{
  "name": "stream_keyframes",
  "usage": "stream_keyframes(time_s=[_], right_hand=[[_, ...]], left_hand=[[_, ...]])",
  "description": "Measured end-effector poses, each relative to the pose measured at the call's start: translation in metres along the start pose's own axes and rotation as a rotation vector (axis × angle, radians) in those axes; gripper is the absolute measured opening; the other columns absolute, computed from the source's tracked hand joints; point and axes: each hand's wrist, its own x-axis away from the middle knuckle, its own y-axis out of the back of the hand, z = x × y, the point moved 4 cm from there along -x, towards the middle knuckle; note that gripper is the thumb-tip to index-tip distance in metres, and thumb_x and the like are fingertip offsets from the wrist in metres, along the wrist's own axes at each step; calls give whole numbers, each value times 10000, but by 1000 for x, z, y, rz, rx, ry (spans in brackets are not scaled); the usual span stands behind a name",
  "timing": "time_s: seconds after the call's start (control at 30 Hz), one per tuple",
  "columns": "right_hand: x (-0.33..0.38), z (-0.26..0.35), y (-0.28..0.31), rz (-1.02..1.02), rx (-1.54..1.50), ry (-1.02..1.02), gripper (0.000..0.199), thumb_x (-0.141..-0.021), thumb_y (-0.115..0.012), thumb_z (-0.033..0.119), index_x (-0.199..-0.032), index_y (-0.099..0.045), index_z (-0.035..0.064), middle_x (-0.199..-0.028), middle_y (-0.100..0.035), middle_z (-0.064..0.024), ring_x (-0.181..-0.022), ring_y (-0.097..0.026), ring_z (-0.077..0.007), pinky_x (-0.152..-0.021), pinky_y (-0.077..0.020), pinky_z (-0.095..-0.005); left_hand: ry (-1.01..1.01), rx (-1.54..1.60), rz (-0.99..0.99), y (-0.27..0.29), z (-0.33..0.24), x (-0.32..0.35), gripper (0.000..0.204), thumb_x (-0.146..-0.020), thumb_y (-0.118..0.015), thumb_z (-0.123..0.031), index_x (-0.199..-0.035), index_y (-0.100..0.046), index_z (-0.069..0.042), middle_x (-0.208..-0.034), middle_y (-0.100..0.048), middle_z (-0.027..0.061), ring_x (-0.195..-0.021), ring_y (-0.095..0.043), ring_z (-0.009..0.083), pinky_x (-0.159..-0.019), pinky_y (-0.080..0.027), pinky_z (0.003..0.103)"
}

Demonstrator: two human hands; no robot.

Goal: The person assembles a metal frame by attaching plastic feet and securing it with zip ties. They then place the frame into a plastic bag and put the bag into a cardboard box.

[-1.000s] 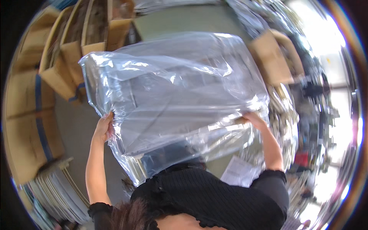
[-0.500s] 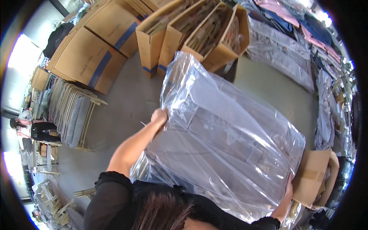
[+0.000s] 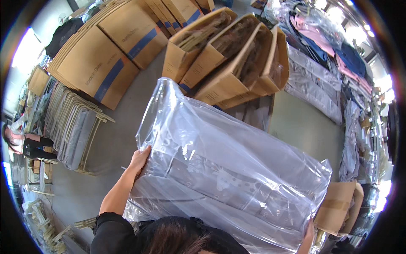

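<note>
A large grey fabric panel in a clear plastic bag (image 3: 228, 173) stretches across in front of me, with a pale giraffe print showing through the film. My left hand (image 3: 140, 158) is closed on the bag's left edge, fingers curled around it. At the lower right end, my right hand (image 3: 309, 233) grips the other edge, its fingers partly hidden by the plastic. Loose film stands up past the panel at the far left corner. What lies under the panel is hidden.
Open cartons (image 3: 237, 80) packed with wrapped goods stand just beyond the bag. Flat cartons (image 3: 91, 70) lean at the far left, above a row of folded frames (image 3: 74, 127). An open box (image 3: 336, 207) sits by my right hand. A person (image 3: 36, 144) stands at the left edge.
The bagged panel and both hands have come lower in the view, the left hand also shifting left. More of the panel's print shows now. My view has shifted too.
</note>
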Motion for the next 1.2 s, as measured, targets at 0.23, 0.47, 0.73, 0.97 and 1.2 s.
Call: stream_keyframes(time_s=[0.23,0.47,0.73,0.97,1.2], right_hand=[[37,218,-139,156,56,431,827,-853,-481,629,-1376,-378,-3,-1432,-368,-100,-1305,-349,-199,-1060,-265,-293],[42,423,-348,133,104,672,733,-860,-541,567,-1335,-448,17,-1311,-502,-68,-1187,-465,-182,-1003,-332,-279],[67,608,-634,471,174,720,711,-855,-553,562,-1322,-462,33,-1279,-528,-69,-1144,-504,-186,-981,-367,-290],[7,779,-931,886,251,530,759,-802,-540,657,-1308,-481,94,-1221,-565,-60,-1097,-543,-209,-960,-410,-358],[116,919,-1174,1096,64,713,715,-850,-483,625,-1329,-445,95,-1255,-540,-84,-1111,-537,-252,-973,-413,-397]], left_hand=[[-21,539,-24,153,42,-77,458,-924,-534,-385,-1033,-621,52,-890,-659,94,-758,-633,176,-704,-522,319],[-85,621,-335,321,12,-124,458,-909,-554,-393,-985,-652,49,-853,-661,79,-742,-613,148,-649,-485,286],[-18,872,-346,481,-42,-181,401,-961,-464,-344,-1055,-597,23,-933,-654,103,-768,-642,198,-706,-536,338],[-233,888,-810,605,-91,-244,382,-943,-516,-330,-1025,-612,30,-882,-642,75,-727,-610,165,-650,-494,309],[-224,519,-1428,778,-180,-217,447,-861,-619,-415,-904,-666,28,-716,-573,39,-636,-531,155,-584,-437,314]])
